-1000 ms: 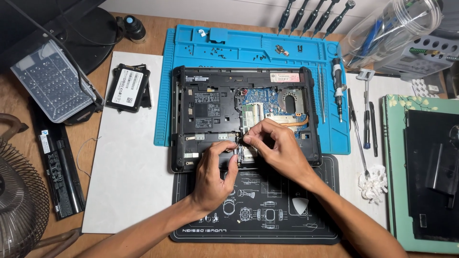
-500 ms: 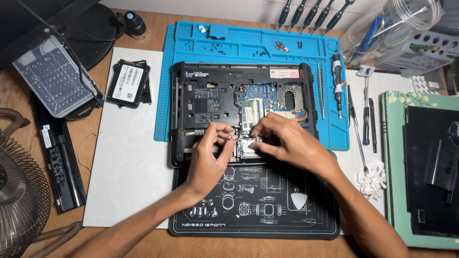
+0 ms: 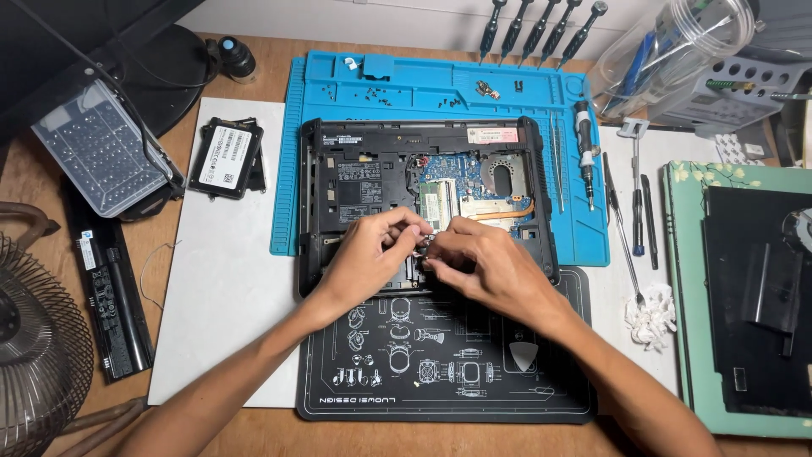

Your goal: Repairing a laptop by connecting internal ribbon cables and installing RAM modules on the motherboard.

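Silver small part (image 3: 425, 243) sits pinched between both hands' grips, left hand (image 3: 365, 258) and right hand (image 3: 482, 267) (over the opened laptop (image 3: 355, 182)).

Wooden desk (image 3: 279, 72) carries blue mat (image 3: 440, 89), black mat (image 3: 448, 381).

Both hands, left (image 3: 365, 258) and right (image 3: 486, 267), fingertips pinching small part over opened laptop base (image 3: 338, 182) on blue mat (image 3: 440, 93).

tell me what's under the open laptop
The laptop lies partly on a blue mat and partly on a black mat. Both hands cover its front edge, so the mats' meeting line there is hidden.
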